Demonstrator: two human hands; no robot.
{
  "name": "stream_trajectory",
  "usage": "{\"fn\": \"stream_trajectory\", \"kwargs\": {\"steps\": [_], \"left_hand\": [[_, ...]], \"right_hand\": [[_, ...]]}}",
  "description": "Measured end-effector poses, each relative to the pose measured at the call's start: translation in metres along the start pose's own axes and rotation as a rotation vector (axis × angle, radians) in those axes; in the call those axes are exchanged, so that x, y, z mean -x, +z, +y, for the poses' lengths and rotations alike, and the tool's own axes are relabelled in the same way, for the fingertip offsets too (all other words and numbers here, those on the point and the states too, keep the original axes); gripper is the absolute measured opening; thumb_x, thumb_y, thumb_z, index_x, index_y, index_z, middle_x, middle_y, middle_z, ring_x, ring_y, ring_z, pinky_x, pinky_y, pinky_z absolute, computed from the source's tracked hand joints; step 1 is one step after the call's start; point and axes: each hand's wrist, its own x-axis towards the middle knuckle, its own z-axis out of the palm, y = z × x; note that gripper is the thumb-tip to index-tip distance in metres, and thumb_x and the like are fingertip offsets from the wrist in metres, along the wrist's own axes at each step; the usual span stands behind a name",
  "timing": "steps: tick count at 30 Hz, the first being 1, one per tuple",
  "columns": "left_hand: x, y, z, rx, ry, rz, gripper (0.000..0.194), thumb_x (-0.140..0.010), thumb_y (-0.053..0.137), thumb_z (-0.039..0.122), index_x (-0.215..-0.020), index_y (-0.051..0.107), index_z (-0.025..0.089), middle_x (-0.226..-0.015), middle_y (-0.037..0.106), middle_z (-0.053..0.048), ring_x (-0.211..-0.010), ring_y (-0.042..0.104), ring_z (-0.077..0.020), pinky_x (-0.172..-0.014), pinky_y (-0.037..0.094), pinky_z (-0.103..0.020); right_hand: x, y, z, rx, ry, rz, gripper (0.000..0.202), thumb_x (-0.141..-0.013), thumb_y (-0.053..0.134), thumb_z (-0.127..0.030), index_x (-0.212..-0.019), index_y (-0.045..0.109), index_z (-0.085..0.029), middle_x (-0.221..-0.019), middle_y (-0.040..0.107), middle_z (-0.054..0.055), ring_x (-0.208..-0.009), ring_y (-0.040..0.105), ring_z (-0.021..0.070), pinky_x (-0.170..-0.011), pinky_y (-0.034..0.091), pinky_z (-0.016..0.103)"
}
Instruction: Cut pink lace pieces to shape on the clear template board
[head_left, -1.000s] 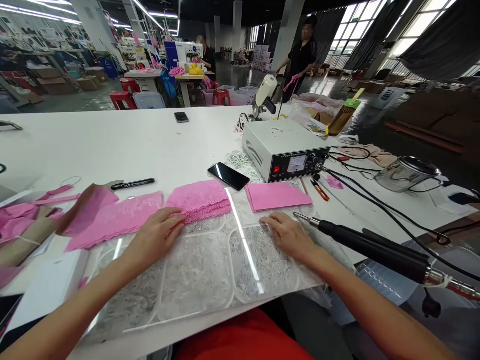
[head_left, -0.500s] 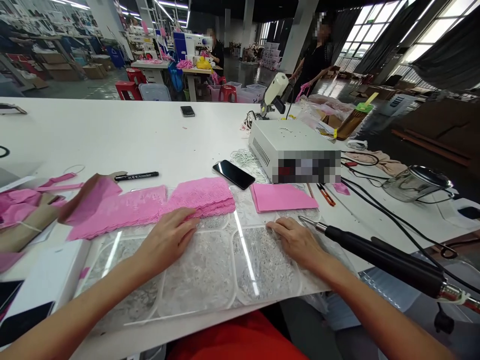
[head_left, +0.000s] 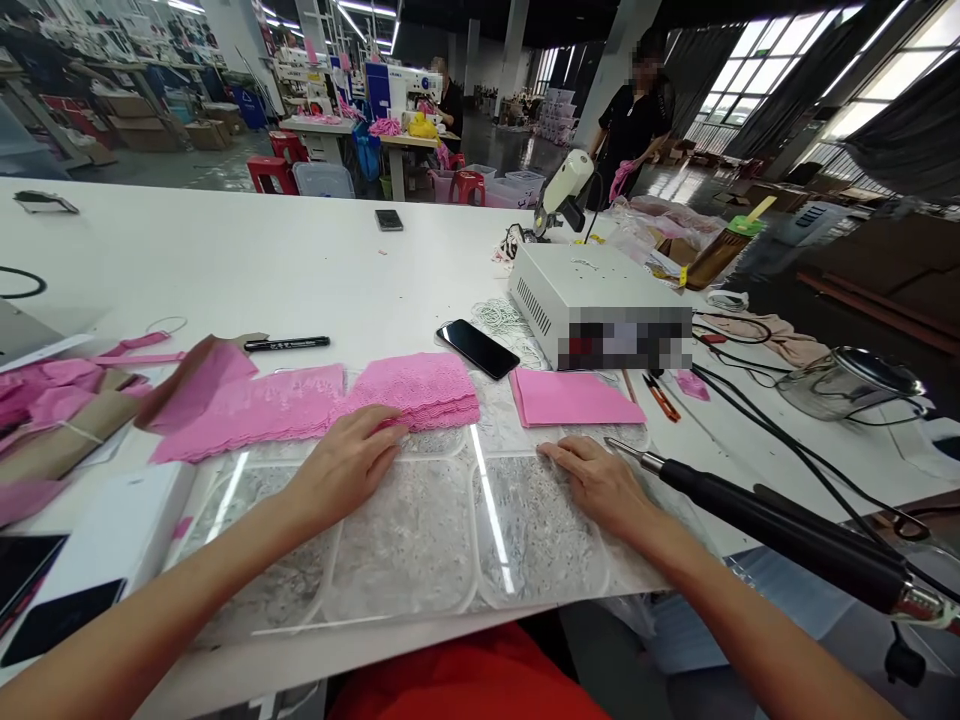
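My left hand (head_left: 346,468) rests with fingers extended at the front edge of a stack of pink lace pieces (head_left: 424,385), fingertips touching it. Beside it lies a wider pink lace piece (head_left: 259,405). My right hand (head_left: 592,478) lies flat and holds nothing on the clear mat (head_left: 401,540), just in front of a stack of smooth pink fabric (head_left: 574,398). A black pen-shaped tool with a metal tip (head_left: 772,530) lies to the right, its tip close behind that hand.
A grey box with a blurred front (head_left: 600,305) stands behind the pink fabric, a black phone (head_left: 478,348) to its left. A marker (head_left: 287,343), orange-handled tool (head_left: 661,397), glass jar (head_left: 847,385) and white box (head_left: 131,525) lie around. A person (head_left: 634,120) stands beyond the table.
The view has turned slightly left, so the table's things sit a little further right. Both hands stay in nearly the same place by the pink pieces.
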Motion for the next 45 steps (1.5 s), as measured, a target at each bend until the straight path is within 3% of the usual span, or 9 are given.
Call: {"fn": "stream_trajectory", "kwargs": {"steps": [33,41,45], "left_hand": [[0.013,-0.007,0.003,0.065,-0.107,-0.033,0.035,-0.094,0.038,0.027,-0.108,0.068,0.017,-0.119,0.061,-0.013,-0.110,0.057,-0.0271,-0.092,0.051,-0.046],[0.012,-0.005,-0.002,0.064,-0.136,-0.035,0.031,-0.093,0.040,0.026,-0.108,0.067,0.019,-0.120,0.060,-0.012,-0.112,0.055,-0.0263,-0.094,0.048,-0.045],[0.003,-0.005,-0.011,0.115,-0.245,-0.067,0.027,-0.091,0.044,0.026,-0.103,0.067,0.017,-0.116,0.061,-0.012,-0.110,0.056,-0.0261,-0.094,0.047,-0.045]], "right_hand": [[0.000,-0.002,0.001,-0.076,-0.003,0.021,0.042,-0.088,0.035,-0.003,-0.113,0.064,-0.022,-0.102,0.068,0.007,-0.093,0.064,0.0172,-0.076,0.057,0.030],[0.000,-0.003,-0.003,-0.124,-0.010,0.009,0.045,-0.082,0.037,-0.001,-0.110,0.063,-0.024,-0.103,0.067,0.006,-0.093,0.065,0.0172,-0.072,0.055,0.028],[-0.005,-0.008,-0.011,-0.270,0.053,0.041,0.019,-0.084,0.045,-0.012,-0.090,0.060,-0.022,-0.090,0.065,0.005,-0.069,0.062,0.0138,-0.058,0.051,0.025]]}}
